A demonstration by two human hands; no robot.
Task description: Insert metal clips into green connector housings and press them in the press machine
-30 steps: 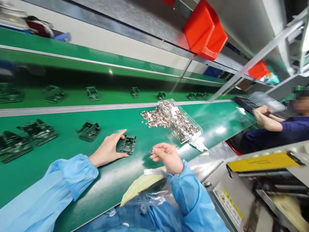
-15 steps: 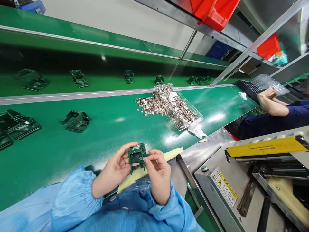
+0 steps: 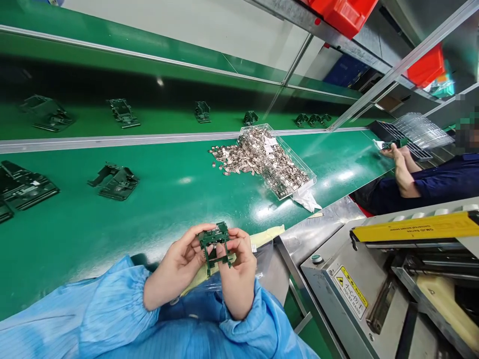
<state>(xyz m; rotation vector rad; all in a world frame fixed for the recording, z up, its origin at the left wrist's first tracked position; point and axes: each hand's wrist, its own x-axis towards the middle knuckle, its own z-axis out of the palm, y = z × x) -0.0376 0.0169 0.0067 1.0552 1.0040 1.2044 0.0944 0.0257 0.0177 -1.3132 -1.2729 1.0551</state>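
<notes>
Between my two hands is a dark green plastic frame with thin legs, held above the near edge of the green work surface. My left hand grips its left side, the thumb pressed against the front. On the other side my right hand is closed around the frame, its thumb inside the opening. Whether a small part sits under the thumbs is hidden. Further off, a clear tray lies tilted, with small silvery metal pieces in it and spilled out to its left.
Similar green frames stand on the bench at left and along the belt behind. A grey machine with a yellow bar is at right. Beyond it, a co-worker's hands hold a green part near a black tray.
My right hand has moved left onto the frame, and both thumbs now press at its opening. The frame has tilted a little. The co-worker's hands now hold a green part.
</notes>
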